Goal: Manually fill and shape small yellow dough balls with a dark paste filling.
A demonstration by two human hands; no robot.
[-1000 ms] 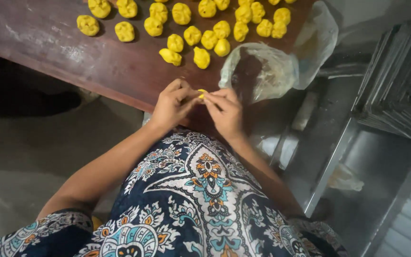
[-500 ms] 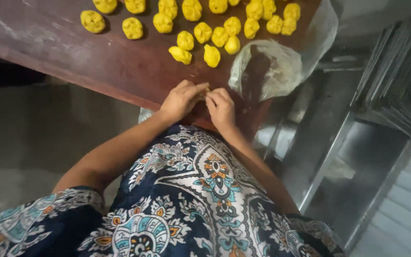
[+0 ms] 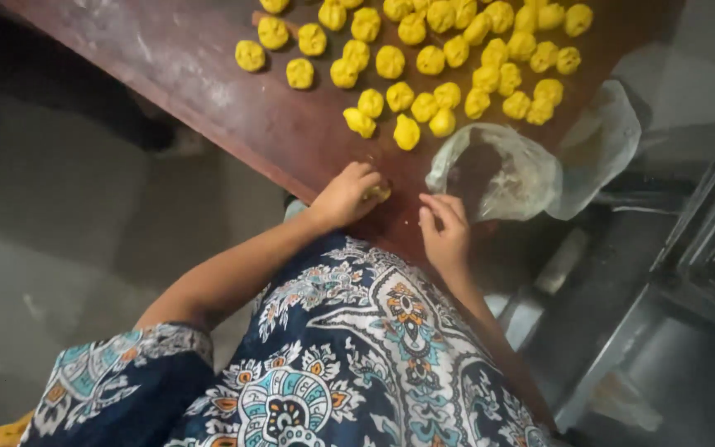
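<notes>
My left hand (image 3: 346,195) rests on the dark red wooden table (image 3: 208,74) near its front edge, fingers curled around a small yellow dough piece (image 3: 380,193) that peeks out at the fingertips. A short way to the right is my right hand (image 3: 443,233), fingers loosely bent and holding nothing. Farther back on the table lie several yellow shaped dough pieces (image 3: 399,95) in loose rows.
A crumpled clear plastic bag (image 3: 498,170) with dark contents lies just beyond my right hand, at the table's right end. Grey metal trays or racks (image 3: 705,248) stand to the right. Grey floor (image 3: 59,232) lies left of the table. My blue patterned dress (image 3: 357,364) fills the foreground.
My hands, which were together pinching the dough piece, have parted. The left keeps the piece and the right has drawn away to the right.
</notes>
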